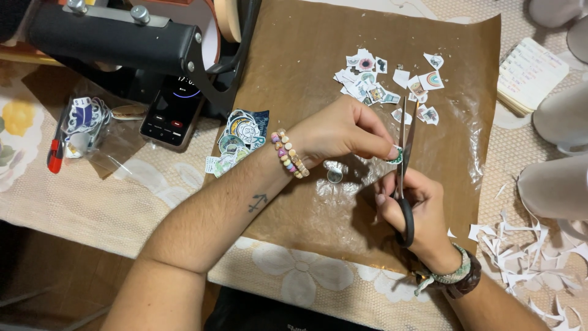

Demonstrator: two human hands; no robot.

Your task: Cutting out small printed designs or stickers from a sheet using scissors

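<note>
At frame centre the left hand (343, 132) pinched a small sticker (397, 155) between fingertips, just above the brown sheet (294, 73). Right of it, the right hand (422, 214) gripped black-handled scissors (404, 184), long axis near upright, blades pointing toward the top edge at the sticker

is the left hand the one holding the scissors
No, the scissors are gripped by the right hand, while the left hand pinches a small sticker cutout at the blades.
</note>
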